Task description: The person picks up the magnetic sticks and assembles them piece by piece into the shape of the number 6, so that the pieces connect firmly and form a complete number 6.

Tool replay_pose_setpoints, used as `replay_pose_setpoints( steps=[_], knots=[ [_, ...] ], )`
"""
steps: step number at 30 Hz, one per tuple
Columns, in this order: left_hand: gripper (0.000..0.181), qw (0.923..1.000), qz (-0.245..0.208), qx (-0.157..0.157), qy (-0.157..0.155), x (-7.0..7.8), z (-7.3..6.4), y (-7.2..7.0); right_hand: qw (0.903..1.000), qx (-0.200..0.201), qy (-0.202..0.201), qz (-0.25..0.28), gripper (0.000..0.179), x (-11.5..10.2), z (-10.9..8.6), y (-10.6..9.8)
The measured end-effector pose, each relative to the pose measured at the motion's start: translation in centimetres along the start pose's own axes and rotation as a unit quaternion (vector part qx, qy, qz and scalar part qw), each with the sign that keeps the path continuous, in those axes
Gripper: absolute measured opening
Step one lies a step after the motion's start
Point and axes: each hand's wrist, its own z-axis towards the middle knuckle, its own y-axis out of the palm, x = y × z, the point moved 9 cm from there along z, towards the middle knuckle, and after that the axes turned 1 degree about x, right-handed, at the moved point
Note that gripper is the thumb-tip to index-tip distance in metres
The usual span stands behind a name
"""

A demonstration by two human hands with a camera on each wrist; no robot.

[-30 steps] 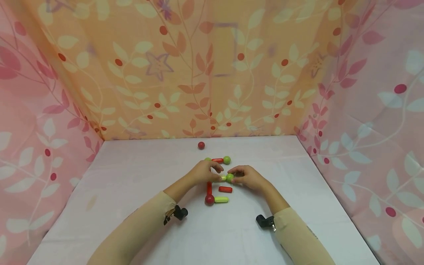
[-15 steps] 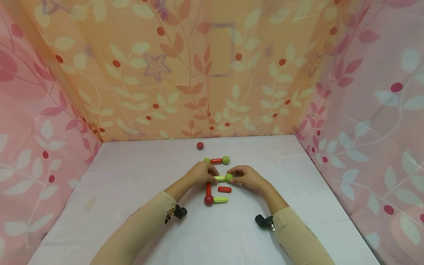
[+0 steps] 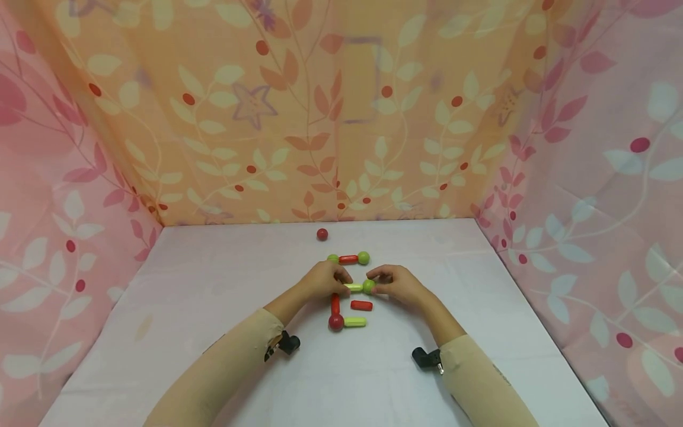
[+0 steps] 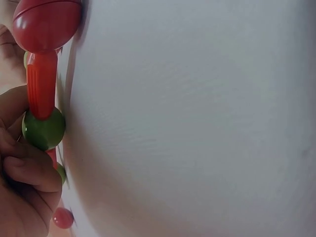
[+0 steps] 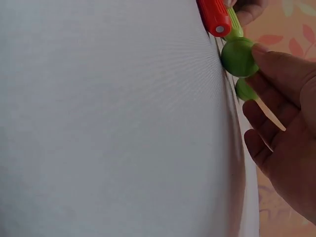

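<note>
My left hand [image 3: 322,280] curls its thumb and fingers about a green ball [image 4: 43,129], seen in the left wrist view, where a red rod meets it. That ball is hidden by the hand in the head view. From there a yellow-green rod [image 3: 354,288] extends right to another green ball [image 3: 369,287]. My right hand [image 3: 397,284] pinches this right ball between thumb and fingers; its other fingers hang loosely bent. The red rod [image 3: 335,304] runs toward a red ball [image 3: 336,322], which has a yellow-green rod [image 3: 355,322] on its right side.
A loose red rod [image 3: 361,306] lies just in front of the held yellow-green rod. Behind the hands, a red rod [image 3: 348,260] sits between two green balls. A single red ball [image 3: 322,235] lies near the back of the white table [image 3: 229,249]. Patterned cloth walls surround it.
The left hand's fingers have drawn slightly left, uncovering more of the yellow-green rod. The right hand keeps its pinch on the green ball. Over the last half second little differs.
</note>
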Motion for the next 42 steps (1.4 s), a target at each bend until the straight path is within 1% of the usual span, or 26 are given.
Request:
replay_pose_setpoints(
  steps=[5,11,15,20,26,30,35,42],
  knots=[
    [0.015,1.0,-0.006,-0.002,0.001,-0.2,0.0,0.1,0.9997,0.022,-0.008,-0.007,0.037,-1.3,-0.4,-0.6],
    [0.015,0.9999,-0.013,0.001,0.002,-0.3,0.1,0.1,0.9992,0.027,-0.028,-0.005,0.035,-2.9,-1.1,-0.6],
    [0.015,0.9999,-0.016,0.002,-0.002,-0.4,0.1,0.1,0.9989,0.023,-0.04,-0.01,0.031,-3.4,-1.5,0.0],
    [0.015,0.9999,-0.016,-0.001,-0.002,-0.5,0.1,0.0,0.9984,0.014,-0.045,-0.031,0.027,-3.5,-2.0,1.2],
    [0.016,0.9998,-0.022,0.0,0.002,-0.6,0.0,0.0,0.9981,0.014,-0.036,-0.047,0.025,-3.5,-2.5,2.2],
    [0.017,0.9998,-0.017,0.003,0.006,-0.5,0.0,0.0,0.9983,0.018,-0.02,-0.052,0.025,-3.2,-2.7,2.8],
    [0.016,0.9999,-0.015,0.001,0.005,-0.5,0.0,0.0,0.9985,0.028,0.005,-0.047,0.024,-2.8,-3.1,3.0],
    [0.015,0.9998,-0.018,0.004,0.0,-0.4,-0.1,0.0,0.9986,0.036,0.009,-0.037,0.025,-2.5,-3.4,3.1]
  ],
)
